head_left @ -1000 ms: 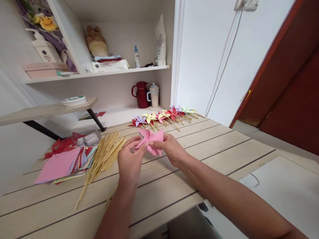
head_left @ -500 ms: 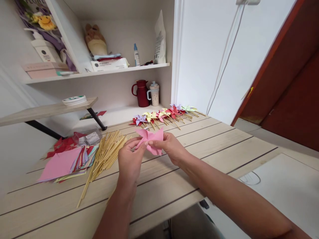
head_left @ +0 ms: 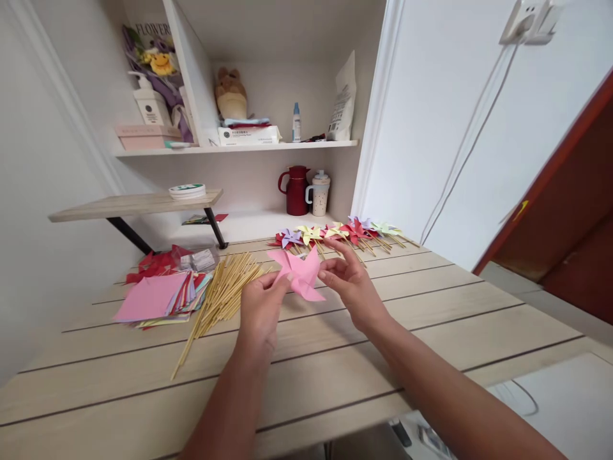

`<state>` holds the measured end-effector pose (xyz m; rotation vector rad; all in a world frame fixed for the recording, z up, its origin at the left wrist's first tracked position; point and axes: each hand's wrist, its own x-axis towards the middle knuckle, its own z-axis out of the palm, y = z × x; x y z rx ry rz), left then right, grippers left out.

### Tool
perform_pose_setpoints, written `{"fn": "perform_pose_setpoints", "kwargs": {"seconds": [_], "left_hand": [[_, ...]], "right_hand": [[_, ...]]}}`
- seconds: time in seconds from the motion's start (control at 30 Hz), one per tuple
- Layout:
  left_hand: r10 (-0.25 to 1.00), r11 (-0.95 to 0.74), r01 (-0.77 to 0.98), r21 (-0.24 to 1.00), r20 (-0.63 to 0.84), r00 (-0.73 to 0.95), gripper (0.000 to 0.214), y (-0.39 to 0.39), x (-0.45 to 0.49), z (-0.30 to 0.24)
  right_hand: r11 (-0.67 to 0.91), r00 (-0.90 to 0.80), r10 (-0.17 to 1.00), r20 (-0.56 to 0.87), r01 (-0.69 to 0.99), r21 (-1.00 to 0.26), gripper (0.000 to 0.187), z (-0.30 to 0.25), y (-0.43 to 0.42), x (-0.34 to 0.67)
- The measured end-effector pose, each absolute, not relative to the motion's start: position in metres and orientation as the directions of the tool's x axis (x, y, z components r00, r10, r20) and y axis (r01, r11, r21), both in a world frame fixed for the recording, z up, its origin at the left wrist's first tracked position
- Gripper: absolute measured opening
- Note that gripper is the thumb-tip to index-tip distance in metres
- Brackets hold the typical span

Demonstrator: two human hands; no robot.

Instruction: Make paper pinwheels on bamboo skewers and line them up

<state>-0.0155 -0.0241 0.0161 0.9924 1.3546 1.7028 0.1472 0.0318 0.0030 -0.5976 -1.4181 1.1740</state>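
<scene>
My left hand pinches the middle of a pink paper pinwheel and holds it up above the wooden table. My right hand is just to the right of it, fingers curled loosely and touching a blade of the pinwheel. A heap of bamboo sticks lies on the table to the left of my hands. Left of the sticks sits a stack of coloured paper squares with a pink sheet on top.
A row of finished paper pinwheels on sticks lies at the back of the table. Behind it stand a red jug and a white cup. A small side shelf carries a tape roll. A red door is on the right.
The view has shifted, so everything sits further right in the picture. My right hand has loosened its pinch on the pink pinwheel and its fingers have opened somewhat; my left hand still holds it.
</scene>
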Motion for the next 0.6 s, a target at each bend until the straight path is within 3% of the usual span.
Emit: {"fn": "perform_pose_setpoints", "kwargs": {"seconds": [0.1,0.23,0.6], "left_hand": [[0.878,-0.194,-0.065,0.979,0.144,-0.456,0.019,-0.0243,-0.015,0.0169],[0.883,-0.203,-0.046,0.978,0.163,-0.44,0.02,-0.0238,-0.0156,0.016],[0.909,-0.19,0.017,0.982,0.183,-0.374,0.025,-0.0258,-0.0123,0.0191]], "right_hand": [[0.485,-0.223,0.825,0.52,-0.196,-0.853,0.047,0.0034,0.0324,0.1482],[0.502,-0.22,0.83,0.512,-0.104,-0.859,0.015,0.0052,0.0317,0.1482],[0.464,-0.236,0.85,0.471,-0.09,-0.882,0.011,0.0074,0.0293,0.1479]]}}
